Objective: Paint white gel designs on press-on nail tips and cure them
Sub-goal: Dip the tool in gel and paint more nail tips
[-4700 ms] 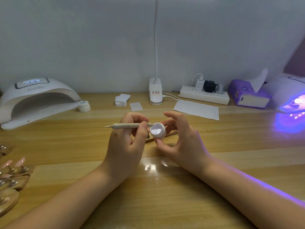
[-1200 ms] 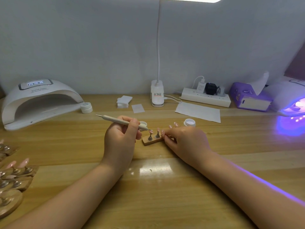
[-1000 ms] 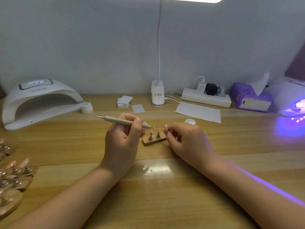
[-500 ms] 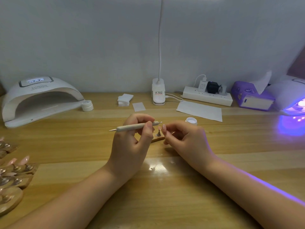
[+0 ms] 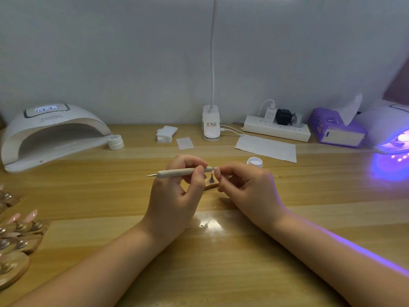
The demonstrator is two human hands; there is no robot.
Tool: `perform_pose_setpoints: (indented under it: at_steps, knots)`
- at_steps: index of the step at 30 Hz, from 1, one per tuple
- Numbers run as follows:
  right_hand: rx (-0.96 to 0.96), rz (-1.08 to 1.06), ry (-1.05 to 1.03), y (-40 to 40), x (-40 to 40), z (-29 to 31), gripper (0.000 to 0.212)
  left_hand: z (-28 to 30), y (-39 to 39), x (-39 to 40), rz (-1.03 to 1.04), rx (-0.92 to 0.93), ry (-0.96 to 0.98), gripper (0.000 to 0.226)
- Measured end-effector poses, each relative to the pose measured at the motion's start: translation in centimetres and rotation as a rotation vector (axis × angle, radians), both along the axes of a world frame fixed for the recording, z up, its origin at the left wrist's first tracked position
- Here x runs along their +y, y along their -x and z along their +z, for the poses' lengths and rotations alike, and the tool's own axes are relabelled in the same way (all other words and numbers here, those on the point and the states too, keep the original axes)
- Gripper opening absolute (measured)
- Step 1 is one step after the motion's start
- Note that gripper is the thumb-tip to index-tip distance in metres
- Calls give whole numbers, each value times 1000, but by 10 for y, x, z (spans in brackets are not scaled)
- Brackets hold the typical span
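Nail tip [image 5: 217, 171]: pale pink, pinched at our right hand [image 5: 245, 187] fingertips and held above the table, just over the wooden stand [image 5: 211, 185]. The fingers curled round it; most of the tip was hidden by them.

Dotting pen [image 5: 183, 172]: gripped in our left hand [image 5: 177, 196] between thumb and curled fingers, lying nearly level, its fine point meeting or nearly meeting the tip's surface; we could not tell which.

Stand: small wooden block between the two hands, one bare metal post [image 5: 211, 178] showing.

Gel jar [image 5: 255, 162]: open, white, just behind the right hand.

Further out: white curing lamp [image 5: 51, 131] at far left with a small closed pot [image 5: 115, 142] beside it; lit purple lamp [image 5: 396, 138] at far right; more mounted tips [image 5: 20, 224] at the left edge.

Risks, as we judged them: neither hand looked braced against the other, so a tremor could smear the design. Too much gel on the point could blob. A slack pinch could let the tip twist or drop. The right wrist sat close to the open jar and could knock it. Stray purple light from the right might thicken gel on the pen.
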State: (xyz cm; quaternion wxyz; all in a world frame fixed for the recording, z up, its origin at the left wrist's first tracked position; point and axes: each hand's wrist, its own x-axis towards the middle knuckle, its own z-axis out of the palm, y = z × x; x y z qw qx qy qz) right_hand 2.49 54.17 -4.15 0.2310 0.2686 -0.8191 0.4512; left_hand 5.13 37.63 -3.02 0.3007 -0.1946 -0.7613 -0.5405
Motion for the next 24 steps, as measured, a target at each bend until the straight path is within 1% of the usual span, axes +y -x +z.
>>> perform_pose_setpoints:
  at_steps: [14, 20, 24]
  knots:
    - [32, -21, -26, 1, 0, -1, 11, -1, -1, 0, 4, -2, 7, 17]
    - [41, -25, -52, 0, 0, 0, 13, -1, 0, 0, 2, 8, 14, 18]
    - [39, -30, -37, 0, -1, 0, 11, 0, -1, 0, 1, 15, -23, 14]
